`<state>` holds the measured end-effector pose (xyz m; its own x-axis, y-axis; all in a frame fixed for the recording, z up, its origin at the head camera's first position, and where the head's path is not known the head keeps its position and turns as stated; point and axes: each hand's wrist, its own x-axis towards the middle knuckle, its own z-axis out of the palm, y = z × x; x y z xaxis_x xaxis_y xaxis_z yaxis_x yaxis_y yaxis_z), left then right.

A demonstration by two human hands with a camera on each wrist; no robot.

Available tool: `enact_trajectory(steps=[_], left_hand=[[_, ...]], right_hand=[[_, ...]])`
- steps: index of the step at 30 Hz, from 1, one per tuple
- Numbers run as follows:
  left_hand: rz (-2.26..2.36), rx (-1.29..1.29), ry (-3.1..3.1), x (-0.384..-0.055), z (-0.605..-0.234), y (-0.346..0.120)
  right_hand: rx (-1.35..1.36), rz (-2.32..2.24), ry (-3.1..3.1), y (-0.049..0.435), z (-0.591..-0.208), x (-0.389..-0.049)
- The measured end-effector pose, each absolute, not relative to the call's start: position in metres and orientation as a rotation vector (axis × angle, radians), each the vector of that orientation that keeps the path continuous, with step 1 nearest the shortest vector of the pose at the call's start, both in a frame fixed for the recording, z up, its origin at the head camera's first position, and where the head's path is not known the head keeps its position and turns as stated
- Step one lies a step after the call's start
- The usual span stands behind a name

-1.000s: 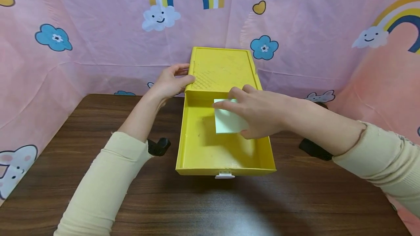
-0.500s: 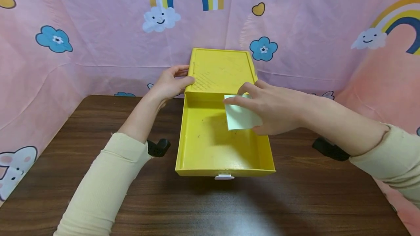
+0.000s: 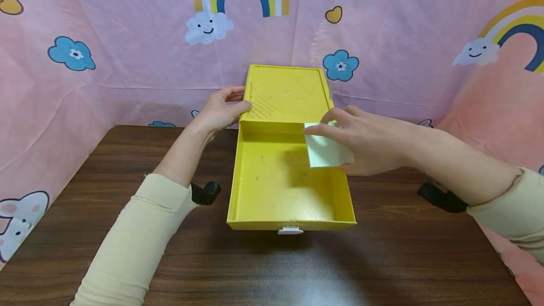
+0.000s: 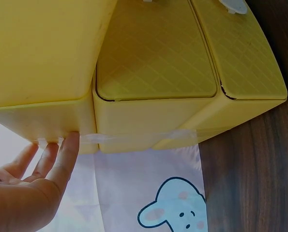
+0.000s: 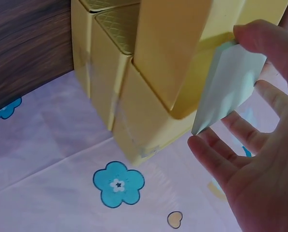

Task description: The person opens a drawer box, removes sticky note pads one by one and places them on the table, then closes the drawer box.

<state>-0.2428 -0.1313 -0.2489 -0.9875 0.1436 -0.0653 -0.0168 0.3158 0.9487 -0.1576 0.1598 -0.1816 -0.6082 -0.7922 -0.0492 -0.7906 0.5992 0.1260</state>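
– What are the hands doing?
– The right hand (image 3: 369,143) pinches a pale green paper pad (image 3: 327,151) between thumb and fingertips. The left hand (image 3: 221,110) has its thumb on the top of a yellow cabinet (image 3: 293,91), and its fingers lie fairly straight against the side, pressing rather than curled round it.
– Where exactly is the pad?
– In the air, above the rear right corner of the pulled-out top drawer (image 3: 272,197). It's a flat square with a thin, visible edge.
– And the drawer?
– A shallow rectangular tray, smooth and slightly glossy like plastic, with dark specks on its floor and a small white handle (image 3: 291,231) in front.
– Anything below it?
– More drawers, their fronts (image 4: 158,53) embossed with a diamond lattice. Clear tape (image 4: 180,134) runs along the cabinet's side.
– What's it standing on?
– A table (image 3: 178,268) with dark, streaky wood grain. Behind hangs creased pink cloth (image 3: 148,55), printed with rainbows, flowers and smiling clouds.
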Motion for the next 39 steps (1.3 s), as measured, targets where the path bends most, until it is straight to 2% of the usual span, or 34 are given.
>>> enact_trajectory(steps=[22, 39], left_hand=[[1.758, 0.115, 2.449, -0.242, -0.249, -0.131], [1.783, 0.121, 2.436, -0.244, -0.25, -0.131]], right_hand=[[1.213, -0.109, -2.884, 0.194, -0.182, -0.166], [1.213, -0.127, -2.844, 0.219, -0.192, -0.174]])
